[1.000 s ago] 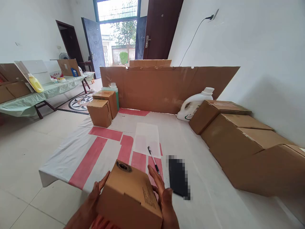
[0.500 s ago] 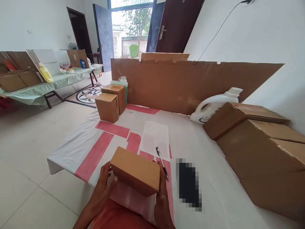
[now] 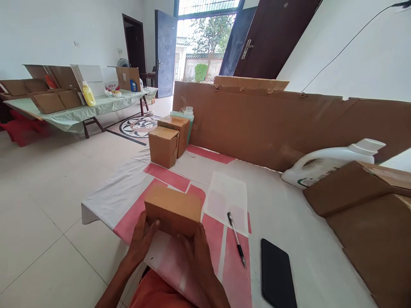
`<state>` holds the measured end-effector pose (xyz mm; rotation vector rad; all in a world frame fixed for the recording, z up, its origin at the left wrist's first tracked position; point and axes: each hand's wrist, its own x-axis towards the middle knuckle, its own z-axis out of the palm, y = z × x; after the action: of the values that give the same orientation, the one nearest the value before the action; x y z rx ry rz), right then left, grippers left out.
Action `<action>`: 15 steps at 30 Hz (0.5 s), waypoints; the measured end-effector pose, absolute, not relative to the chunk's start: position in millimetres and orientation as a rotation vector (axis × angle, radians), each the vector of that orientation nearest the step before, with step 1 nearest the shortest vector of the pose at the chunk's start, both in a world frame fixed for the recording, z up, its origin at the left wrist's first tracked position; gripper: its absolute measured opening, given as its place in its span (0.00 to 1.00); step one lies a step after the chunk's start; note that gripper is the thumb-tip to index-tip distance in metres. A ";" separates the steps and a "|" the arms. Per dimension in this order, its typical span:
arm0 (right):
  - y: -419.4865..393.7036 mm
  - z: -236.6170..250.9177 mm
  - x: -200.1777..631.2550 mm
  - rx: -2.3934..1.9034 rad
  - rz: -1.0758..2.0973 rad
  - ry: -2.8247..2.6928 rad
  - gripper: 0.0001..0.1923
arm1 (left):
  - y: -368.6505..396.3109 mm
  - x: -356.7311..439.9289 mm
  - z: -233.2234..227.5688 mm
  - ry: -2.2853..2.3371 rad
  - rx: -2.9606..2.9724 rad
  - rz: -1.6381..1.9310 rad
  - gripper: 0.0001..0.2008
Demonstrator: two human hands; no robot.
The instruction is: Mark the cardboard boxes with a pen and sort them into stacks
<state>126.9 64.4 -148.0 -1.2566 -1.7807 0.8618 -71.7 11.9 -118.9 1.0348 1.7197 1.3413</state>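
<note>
Fingers of both hands wrap the near side of a small box (image 3: 173, 208), which sits on the table (image 3: 289, 214) at its near left edge, over a red stripe. Far left, across the floor, a second table (image 3: 73, 114) with a green cover carries flat cartons and a yellow bottle (image 3: 88, 95). On the near table, the left hand (image 3: 143, 237) grips the box's lower left corner, thumb up on the near face, fingers curled beneath. Behind the box, at the far left corner of the table, two closed cartons (image 3: 168, 139) stand touching each other, with a green bottle (image 3: 186, 116) just behind them. The right hand (image 3: 195, 252) presses the box's lower right edge, fingers closed against the cardboard. Just right of the box lies a white sheet (image 3: 227, 201), and a pen (image 3: 236, 239) rests partly on its near corner, pointing toward the person. A black phone (image 3: 278, 278) lies flat to the right of the pen, apart from it. A long cardboard wall (image 3: 272, 124) stands along the back. A white jug (image 3: 324, 164) lies on its side before it, touching the large cartons (image 3: 359, 214) stacked at far right.
</note>
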 end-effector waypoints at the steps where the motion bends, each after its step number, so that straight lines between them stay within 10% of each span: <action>1: 68.5 -149.2 119.4 -1.253 0.883 -1.778 0.22 | 13.2 -76.9 -122.1 1.741 1.032 1.354 0.26; 15: 220.8 -140.9 -19.0 -1.103 0.939 -1.987 0.27 | 165.3 -232.1 -129.3 1.687 1.205 1.449 0.38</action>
<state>-19.0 220.8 -140.9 -1.1029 -1.9866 0.9391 -232.1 165.3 -129.3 1.2052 1.6874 1.4493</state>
